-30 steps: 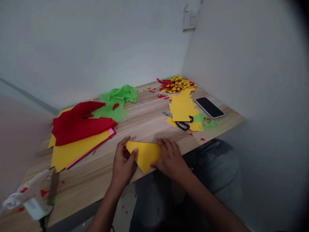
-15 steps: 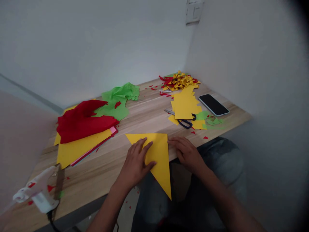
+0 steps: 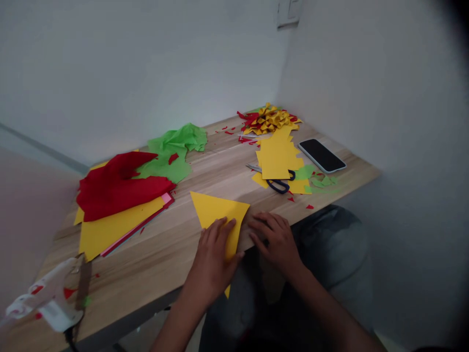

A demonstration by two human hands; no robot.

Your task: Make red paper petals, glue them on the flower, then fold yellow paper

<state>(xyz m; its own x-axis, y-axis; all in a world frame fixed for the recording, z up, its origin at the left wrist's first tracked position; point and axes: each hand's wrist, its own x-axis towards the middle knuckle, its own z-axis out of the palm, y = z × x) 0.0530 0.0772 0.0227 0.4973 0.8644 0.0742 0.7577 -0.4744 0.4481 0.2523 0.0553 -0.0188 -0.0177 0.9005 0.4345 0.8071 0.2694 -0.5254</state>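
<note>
Your left hand (image 3: 214,261) lies flat, fingers together, pressing on the yellow paper triangle (image 3: 219,211) at the near edge of the table (image 3: 205,178); the triangle's lower tip hangs past that edge. Your right hand (image 3: 275,239) rests just beside the triangle's right side, fingers loosely spread on the wood and gripping nothing. At the near left corner sits a white glue gun (image 3: 46,300). Farther along the left edge lies a stack of yellow sheets (image 3: 110,227) under crumpled red paper (image 3: 120,186), with green paper (image 3: 176,149) beyond. Toward the right edge, scissors (image 3: 277,183) lie under yellow offcuts (image 3: 278,156), beside a phone (image 3: 321,155). Folded yellow and red pieces (image 3: 269,120) fill the far corner.
</note>
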